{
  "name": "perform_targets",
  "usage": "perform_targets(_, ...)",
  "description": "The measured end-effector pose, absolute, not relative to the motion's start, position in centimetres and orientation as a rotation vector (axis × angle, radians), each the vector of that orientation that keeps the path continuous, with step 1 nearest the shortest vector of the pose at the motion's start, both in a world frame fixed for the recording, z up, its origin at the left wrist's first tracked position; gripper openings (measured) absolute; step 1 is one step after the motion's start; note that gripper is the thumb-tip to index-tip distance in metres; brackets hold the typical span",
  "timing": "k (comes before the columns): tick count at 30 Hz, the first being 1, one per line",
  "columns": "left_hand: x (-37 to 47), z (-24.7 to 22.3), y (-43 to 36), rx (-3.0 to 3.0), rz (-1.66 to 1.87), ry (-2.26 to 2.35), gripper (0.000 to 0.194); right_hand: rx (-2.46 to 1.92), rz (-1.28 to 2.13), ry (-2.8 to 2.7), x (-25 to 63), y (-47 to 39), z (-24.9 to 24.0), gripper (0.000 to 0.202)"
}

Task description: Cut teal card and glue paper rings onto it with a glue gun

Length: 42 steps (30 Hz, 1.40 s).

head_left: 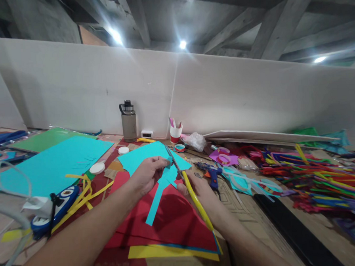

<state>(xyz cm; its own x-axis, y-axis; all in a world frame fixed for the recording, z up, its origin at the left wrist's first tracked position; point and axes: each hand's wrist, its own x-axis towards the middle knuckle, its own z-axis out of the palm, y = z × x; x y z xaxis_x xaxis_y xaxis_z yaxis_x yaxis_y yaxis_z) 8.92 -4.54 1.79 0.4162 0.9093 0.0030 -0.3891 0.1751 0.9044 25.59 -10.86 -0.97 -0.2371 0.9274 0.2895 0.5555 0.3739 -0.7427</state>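
Observation:
My left hand (148,174) is closed, pinching a narrow cut piece of cyan paper (155,201) between thumb and fingertips. The strip hangs down toward me with a bent side piece near its middle. In my right hand (196,185) is a pair of scissors (195,201) with long yellow handles; their blades point up and away from me, close beside the paper. Whether the blades are touching the paper, I cannot tell. Under both hands lie red sheets (182,216), with a yellow sheet (172,253) showing at the near edge. A larger cyan sheet (137,155) lies just beyond.
On the right are a blue glue gun (214,176), a black bar-shaped object (298,232) and a heap of colourful pipe cleaners (325,177). Leftward lie yellow strips (80,201), a blue power strip (56,210) and a big cyan sheet (63,163). A bottle (129,125) stands by the white partition.

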Motion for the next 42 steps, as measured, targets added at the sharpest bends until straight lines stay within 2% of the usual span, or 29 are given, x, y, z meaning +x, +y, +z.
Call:
perform_targets(9, 7.9, 2.3, -3.8, 1.044, 0.956, 0.722, 0.015, -1.297, 0.573, -1.976, 25.8, -10.4, -1.1, 0.029)
perform_targets(28, 5.4, 3.6, -2.5, 1.351, 0.744, 0.845, 0.004, -1.267, 0.744, -2.043, 25.8, -10.9, 0.5, 0.026)
perform_targets(42, 3.9, 3.3, -1.7, 1.483, 0.602, 0.837, 0.005, -1.290, 0.756, -2.132, 26.1, -11.0, 0.7, 0.028)
